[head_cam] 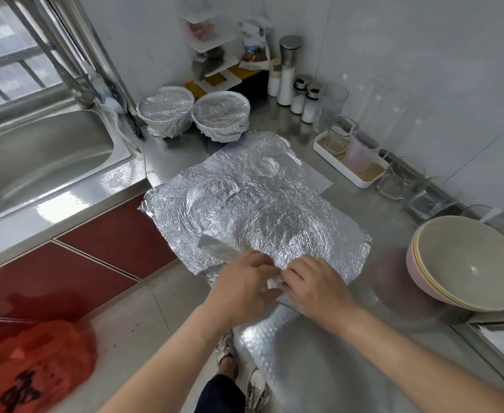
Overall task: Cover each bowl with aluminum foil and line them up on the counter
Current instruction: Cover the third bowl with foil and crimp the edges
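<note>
A stack of crinkled aluminum foil sheets (244, 201) lies in the middle of the steel counter, its near corner hanging over the front edge. My left hand (242, 281) and my right hand (313, 281) meet at the near edge of the foil, fingers pinching it. Two foil-covered bowls stand side by side at the back: one (165, 110) by the sink, the other (221, 113) to its right. Uncovered bowls (465, 263) are stacked at the right, beige inside, pink outside.
A steel sink (36, 162) lies to the left. Along the back wall stand a white corner shelf (212, 52), spice bottles (301, 96), glass jars and a white tray (352, 162) with cups. A red plastic bag (33, 365) hangs low on the left.
</note>
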Action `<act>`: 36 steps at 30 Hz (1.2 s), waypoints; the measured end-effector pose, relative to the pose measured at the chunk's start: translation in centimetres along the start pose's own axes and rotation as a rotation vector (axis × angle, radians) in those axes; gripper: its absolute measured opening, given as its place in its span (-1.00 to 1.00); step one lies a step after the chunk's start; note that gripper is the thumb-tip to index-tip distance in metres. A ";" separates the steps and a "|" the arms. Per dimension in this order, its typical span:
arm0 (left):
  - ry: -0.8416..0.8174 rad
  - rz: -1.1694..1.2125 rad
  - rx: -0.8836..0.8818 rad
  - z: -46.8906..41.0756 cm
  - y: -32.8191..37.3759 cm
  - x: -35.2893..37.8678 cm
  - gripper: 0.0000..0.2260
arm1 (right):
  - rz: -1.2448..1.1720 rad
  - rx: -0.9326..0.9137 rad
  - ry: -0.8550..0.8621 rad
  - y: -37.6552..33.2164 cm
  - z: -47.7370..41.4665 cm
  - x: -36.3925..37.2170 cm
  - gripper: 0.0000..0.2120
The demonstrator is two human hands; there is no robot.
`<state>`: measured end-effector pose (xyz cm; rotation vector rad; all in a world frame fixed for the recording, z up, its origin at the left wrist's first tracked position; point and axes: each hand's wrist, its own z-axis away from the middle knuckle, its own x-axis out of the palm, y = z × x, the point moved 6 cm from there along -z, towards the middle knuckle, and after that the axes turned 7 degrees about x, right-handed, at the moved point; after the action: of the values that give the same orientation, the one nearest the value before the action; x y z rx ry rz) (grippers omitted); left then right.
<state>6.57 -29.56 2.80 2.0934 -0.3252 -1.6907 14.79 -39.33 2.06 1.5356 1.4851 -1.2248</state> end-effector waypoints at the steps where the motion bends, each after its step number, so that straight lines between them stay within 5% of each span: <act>1: 0.000 -0.012 0.005 -0.1 0.6 0.4 -0.79 | -0.010 0.008 0.001 0.0 0.0 -0.2 -0.72; 3: 0.040 -0.019 -0.001 -0.1 0.8 1.0 -0.75 | -0.007 0.018 -0.008 0.3 0.3 -0.4 -0.66; 7: 0.103 -0.027 0.006 0.0 0.5 1.3 -0.77 | 0.058 0.021 -0.023 1.2 0.6 -0.4 -0.92; 16: 0.124 -0.113 0.177 -1.0 0.8 1.2 -0.98 | 0.086 0.063 0.063 0.6 0.1 -0.6 -0.79; 21: 0.164 -0.118 0.261 0.2 0.8 -1.1 -0.93 | 0.051 0.161 0.047 -1.6 -0.4 -1.7 -0.83; 36: -0.003 0.089 0.030 2.4 0.8 -0.1 -0.76 | -0.051 0.153 -0.117 -1.6 1.4 -0.6 -0.78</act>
<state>4.24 -30.69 2.90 2.0663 -0.4408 -1.6475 13.01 -40.59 2.41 1.5036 1.3891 -1.4625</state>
